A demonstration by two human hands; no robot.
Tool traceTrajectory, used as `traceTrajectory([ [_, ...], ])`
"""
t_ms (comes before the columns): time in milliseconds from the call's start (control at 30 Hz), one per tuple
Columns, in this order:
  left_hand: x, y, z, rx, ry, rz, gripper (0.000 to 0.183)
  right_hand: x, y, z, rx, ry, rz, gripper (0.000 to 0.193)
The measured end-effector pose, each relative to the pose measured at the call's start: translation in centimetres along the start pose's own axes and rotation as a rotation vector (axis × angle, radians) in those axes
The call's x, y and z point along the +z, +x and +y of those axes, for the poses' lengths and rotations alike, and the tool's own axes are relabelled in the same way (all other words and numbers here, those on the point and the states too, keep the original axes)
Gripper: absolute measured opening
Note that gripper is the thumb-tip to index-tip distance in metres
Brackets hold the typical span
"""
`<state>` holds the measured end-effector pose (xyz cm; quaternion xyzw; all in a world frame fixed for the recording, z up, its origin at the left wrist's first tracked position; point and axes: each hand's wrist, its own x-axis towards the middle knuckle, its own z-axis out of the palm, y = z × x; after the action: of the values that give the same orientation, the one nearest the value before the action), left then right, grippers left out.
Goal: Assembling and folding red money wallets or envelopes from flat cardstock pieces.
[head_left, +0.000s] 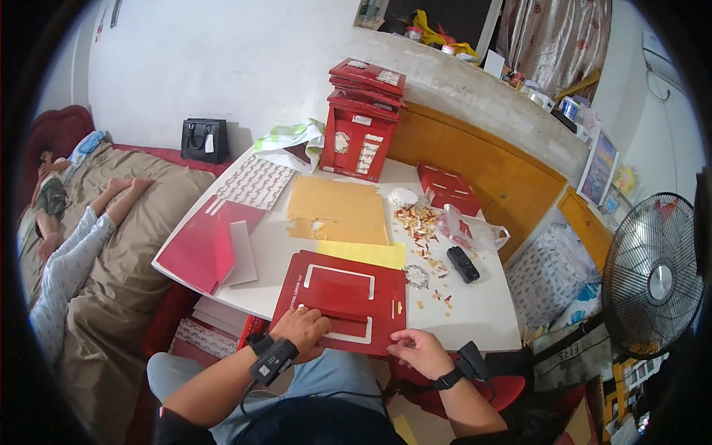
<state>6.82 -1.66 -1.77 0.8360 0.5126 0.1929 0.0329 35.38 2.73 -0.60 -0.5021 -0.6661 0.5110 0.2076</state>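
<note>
A red flat cardboard sheet (389, 297) with white-edged rectangular windows lies at the front of the white table, reaching over its near edge. My left hand (302, 330) rests on its lower left part, fingers loosely bent across the surface beside the lower window. At the sheet's lower right corner, my right hand (421, 354) has thumb and forefinger closed together on the edge. Beneath the sheet, a yellow paper (378, 254) sticks out at the far side. A tan cardboard piece (337, 208) with torn tape lies beyond it.
Red folded boxes (361, 141) form a tall stack at the back. Small paper scraps (419, 226) and a black device (463, 265) lie to the right; pink sheets (204, 248) lie left. A fan (658, 282) stands at right. Someone's legs (81, 230) rest on the bed.
</note>
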Motion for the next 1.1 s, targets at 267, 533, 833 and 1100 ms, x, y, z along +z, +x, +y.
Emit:
traceTrajectory([
  [267,0.1,0.5,0.8,-0.078,-0.078,-0.133,0.025,-1.0,-0.6,0.3,0.113,0.263,-0.07,0.044],
  [533,-0.3,0.8,1.0,-0.049,-0.166,-0.043,0.027,0.2,0.0,0.7,-0.25,0.373,0.017,0.04],
  [833,-1.5,2.5,0.0,-0.121,-0.312,-0.268,0.02,3.0,0.9,0.0,-0.289,0.424,0.119,0.059],
  [1100,-2.2,3.9,0.2,-0.151,-0.199,-0.42,0.021,4.5,1.5,-0.4,-0.419,0.08,0.239,0.067],
])
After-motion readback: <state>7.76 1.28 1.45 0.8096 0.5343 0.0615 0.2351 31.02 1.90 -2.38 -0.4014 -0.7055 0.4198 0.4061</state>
